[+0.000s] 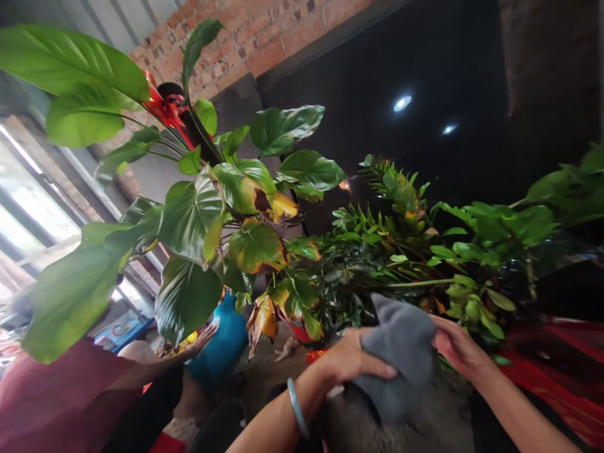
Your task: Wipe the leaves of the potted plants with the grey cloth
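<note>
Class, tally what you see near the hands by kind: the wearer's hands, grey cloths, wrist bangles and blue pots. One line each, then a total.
Hands: 2 (left hand, right hand)
Grey cloth: 1
Bangle: 1
Blue pot: 1
Total: 5

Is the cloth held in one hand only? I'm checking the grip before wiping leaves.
No: the left hand lies on the grey cloth from one side, and the right hand touches its other edge.

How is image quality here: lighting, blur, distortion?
Head view: strong wide-angle tilt and bending; window at left blown out, ceiling dark save two spot lights; big leaf at left soft with blur; left hand, right hand and grey cloth fairly sharp but dim.
</note>
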`<state>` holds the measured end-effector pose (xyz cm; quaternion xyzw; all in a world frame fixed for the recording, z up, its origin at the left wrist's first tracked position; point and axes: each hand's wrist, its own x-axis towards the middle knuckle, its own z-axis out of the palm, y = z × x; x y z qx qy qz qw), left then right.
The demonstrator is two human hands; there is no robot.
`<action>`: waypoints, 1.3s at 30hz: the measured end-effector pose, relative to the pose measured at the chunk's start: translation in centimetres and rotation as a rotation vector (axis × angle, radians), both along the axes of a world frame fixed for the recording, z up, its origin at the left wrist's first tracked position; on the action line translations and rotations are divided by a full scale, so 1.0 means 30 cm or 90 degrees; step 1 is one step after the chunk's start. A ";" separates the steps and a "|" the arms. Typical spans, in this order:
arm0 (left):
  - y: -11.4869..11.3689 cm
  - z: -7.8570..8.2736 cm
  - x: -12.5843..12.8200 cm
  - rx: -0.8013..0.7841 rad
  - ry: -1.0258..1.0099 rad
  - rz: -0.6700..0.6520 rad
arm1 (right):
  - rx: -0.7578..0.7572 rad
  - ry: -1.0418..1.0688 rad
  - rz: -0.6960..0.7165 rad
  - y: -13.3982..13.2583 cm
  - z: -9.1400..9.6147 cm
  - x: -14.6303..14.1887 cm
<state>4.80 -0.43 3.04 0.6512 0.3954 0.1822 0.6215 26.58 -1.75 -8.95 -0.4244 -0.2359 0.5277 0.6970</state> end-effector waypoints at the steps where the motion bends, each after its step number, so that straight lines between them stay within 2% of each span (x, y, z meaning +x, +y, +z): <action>1: -0.023 0.007 -0.014 0.035 0.033 -0.046 | -0.001 0.000 -0.008 0.000 -0.003 0.005; 3: -0.042 0.063 -0.027 0.116 0.018 -0.072 | -0.002 0.000 -0.016 0.002 -0.008 0.013; 5: -0.022 0.142 -0.016 0.172 -0.086 -0.014 | -0.002 -0.001 -0.010 0.006 -0.009 0.014; 7: 0.025 0.193 0.007 0.192 -0.193 0.075 | -0.005 -0.001 -0.001 0.010 -0.007 0.011; 9: 0.070 0.178 0.028 0.177 -0.229 0.153 | -0.008 0.000 0.005 0.011 -0.006 0.007; 12: 0.071 0.054 0.022 0.135 -0.112 0.181 | -0.011 0.001 0.005 0.007 -0.007 0.004; 14: 0.026 -0.026 -0.006 0.108 0.003 0.095 | -0.018 0.001 0.000 0.003 -0.008 0.007; 16: -0.024 -0.050 -0.037 0.102 0.046 -0.005 | -0.033 -0.001 -0.008 -0.002 -0.008 0.011; 18: -0.048 -0.006 -0.050 0.136 0.015 -0.046 | -0.052 -0.003 -0.015 -0.004 -0.006 0.012; 19: -0.044 0.031 -0.046 0.159 -0.022 -0.036 | -0.062 -0.004 -0.017 -0.004 -0.004 0.012; 21: -0.006 0.105 -0.020 0.197 -0.117 0.036 | -0.077 -0.006 -0.018 -0.002 0.003 0.006; 23: 0.051 0.136 0.016 0.216 -0.195 0.119 | -0.084 -0.009 -0.017 0.000 0.010 -0.002; 25: 0.089 0.103 0.043 0.218 -0.207 0.166 | -0.087 -0.012 -0.015 0.000 0.015 -0.010; 26: 0.092 0.067 0.048 0.206 -0.176 0.155 | -0.089 -0.014 -0.014 -0.002 0.017 -0.013; 28: 0.067 -0.015 0.035 0.170 -0.056 0.065 | -0.097 -0.020 -0.013 -0.007 0.017 -0.012; 30: 0.017 -0.070 -0.002 0.136 0.078 -0.085 | -0.114 -0.031 -0.013 -0.013 0.014 -0.005; 32: -0.024 -0.068 -0.045 0.127 0.136 -0.178 | -0.125 -0.039 -0.014 -0.019 0.011 0.003; 33: -0.033 -0.045 -0.061 0.138 0.128 -0.184 | -0.124 -0.040 -0.015 -0.021 0.010 0.006; 35: -0.019 0.025 -0.071 0.179 0.059 -0.122 | -0.115 -0.036 -0.016 -0.021 0.011 0.008; 37: 0.028 0.090 -0.053 0.213 -0.044 -0.012 | -0.107 -0.029 -0.016 -0.017 0.016 0.003; 39: 0.081 0.112 -0.025 0.219 -0.116 0.075 | -0.104 -0.024 -0.015 -0.011 0.020 -0.006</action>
